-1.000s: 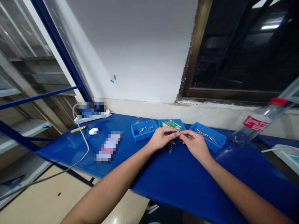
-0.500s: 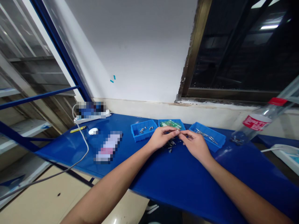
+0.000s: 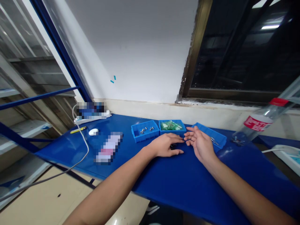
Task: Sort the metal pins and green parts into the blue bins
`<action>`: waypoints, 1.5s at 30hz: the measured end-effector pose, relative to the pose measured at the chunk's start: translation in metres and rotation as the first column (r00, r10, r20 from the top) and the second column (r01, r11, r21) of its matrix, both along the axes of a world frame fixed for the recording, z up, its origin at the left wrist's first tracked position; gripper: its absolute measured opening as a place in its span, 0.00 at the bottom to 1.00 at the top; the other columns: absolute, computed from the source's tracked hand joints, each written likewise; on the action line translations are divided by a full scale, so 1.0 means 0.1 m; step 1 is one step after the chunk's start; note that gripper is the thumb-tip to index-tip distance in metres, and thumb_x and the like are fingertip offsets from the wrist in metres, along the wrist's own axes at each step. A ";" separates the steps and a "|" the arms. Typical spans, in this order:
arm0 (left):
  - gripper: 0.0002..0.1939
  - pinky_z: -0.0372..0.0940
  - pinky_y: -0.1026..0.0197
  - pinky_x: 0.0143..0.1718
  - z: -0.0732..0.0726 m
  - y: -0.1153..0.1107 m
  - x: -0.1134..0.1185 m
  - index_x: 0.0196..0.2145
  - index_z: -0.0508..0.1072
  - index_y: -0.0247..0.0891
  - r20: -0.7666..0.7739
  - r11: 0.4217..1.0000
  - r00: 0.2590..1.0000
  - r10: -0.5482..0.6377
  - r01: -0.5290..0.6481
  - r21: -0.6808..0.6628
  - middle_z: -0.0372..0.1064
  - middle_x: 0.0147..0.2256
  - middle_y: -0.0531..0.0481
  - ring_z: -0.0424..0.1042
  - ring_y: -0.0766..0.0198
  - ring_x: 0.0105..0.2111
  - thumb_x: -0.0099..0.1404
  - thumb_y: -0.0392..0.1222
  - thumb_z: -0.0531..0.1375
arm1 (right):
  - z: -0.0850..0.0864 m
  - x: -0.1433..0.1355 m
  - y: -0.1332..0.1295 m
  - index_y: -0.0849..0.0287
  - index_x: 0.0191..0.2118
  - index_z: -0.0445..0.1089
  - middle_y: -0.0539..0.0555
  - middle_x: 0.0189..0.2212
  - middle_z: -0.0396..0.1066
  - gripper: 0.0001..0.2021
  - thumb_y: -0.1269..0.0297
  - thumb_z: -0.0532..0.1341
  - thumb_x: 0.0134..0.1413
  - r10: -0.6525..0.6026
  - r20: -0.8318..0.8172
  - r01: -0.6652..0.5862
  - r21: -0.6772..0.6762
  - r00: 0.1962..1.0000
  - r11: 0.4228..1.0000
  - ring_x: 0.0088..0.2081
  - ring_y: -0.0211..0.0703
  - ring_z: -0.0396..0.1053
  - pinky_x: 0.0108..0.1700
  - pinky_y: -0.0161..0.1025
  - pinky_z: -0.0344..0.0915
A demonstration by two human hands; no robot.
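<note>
A second earlier both hands had been raised together over the blue table (image 3: 178, 184), fingertips pinched on a thin metal piece held between them; by this moment they had parted and dropped. The left hand (image 3: 164, 146) lay palm-down on the table, fingers spread flat and released over a small dark pile of parts (image 3: 173, 146) that showed only as a dark patch between thumb and fingers. The right hand (image 3: 199, 142) had turned edge-up just right of it, fingers loosely extended and apart, with nothing visibly gripped, though its palm side could not be fully seen. The thin piece was no longer visible in either hand; it had probably been set down among the pile under the left hand, so that handling looked finished for that piece. Its long axis and pointing could not be told now; the pile was too small and too covered to read. Behind the hands, at the far side of the table, stood three blue trays: the left tray (image 3: 144, 130) with a few silvery bits, the middle tray (image 3: 172, 125) with green boards, and the right tray (image 3: 217, 136) partly hidden by the right hand. A clear bottle (image 3: 255, 123) leaned at far right.
</note>
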State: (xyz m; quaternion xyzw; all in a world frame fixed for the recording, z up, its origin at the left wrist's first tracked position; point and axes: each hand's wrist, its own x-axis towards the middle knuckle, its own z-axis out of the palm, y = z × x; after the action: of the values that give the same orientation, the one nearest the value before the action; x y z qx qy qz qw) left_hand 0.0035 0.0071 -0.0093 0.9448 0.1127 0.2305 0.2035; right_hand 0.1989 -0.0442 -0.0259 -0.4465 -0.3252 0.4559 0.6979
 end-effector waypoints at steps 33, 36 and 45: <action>0.12 0.77 0.58 0.46 -0.03 0.01 0.07 0.45 0.76 0.34 0.366 0.841 0.836 0.408 -0.189 -0.508 0.79 0.42 0.42 0.81 0.61 0.41 0.64 0.28 0.62 | 0.02 0.04 -0.05 0.53 0.41 0.78 0.56 0.38 0.80 0.09 0.57 0.62 0.63 -0.222 0.881 -0.084 0.280 0.417 0.956 0.29 0.45 0.70 0.37 0.45 0.70; 0.16 0.77 0.57 0.47 -0.03 0.02 0.07 0.48 0.75 0.34 0.394 0.818 0.813 0.428 -0.164 -0.551 0.78 0.46 0.41 0.81 0.60 0.43 0.62 0.26 0.62 | -0.03 0.03 -0.03 0.53 0.41 0.77 0.55 0.38 0.80 0.07 0.59 0.63 0.61 -0.185 0.887 -0.102 0.249 0.423 0.963 0.29 0.44 0.71 0.36 0.44 0.70; 0.18 0.76 0.56 0.48 0.05 -0.04 0.06 0.54 0.76 0.35 0.361 0.824 0.830 0.424 -0.189 -0.535 0.79 0.48 0.40 0.81 0.58 0.44 0.67 0.42 0.67 | -0.03 -0.02 -0.05 0.55 0.52 0.72 0.51 0.33 0.74 0.16 0.65 0.61 0.58 -0.092 0.844 -0.126 0.185 0.529 0.975 0.27 0.40 0.68 0.31 0.38 0.68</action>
State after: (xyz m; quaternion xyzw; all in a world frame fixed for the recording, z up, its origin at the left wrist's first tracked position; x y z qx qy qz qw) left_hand 0.0090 0.0035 -0.0045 0.7494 0.2689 0.4453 0.4096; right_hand 0.1972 -0.0489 -0.0291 -0.5269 -0.6761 0.1491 0.4930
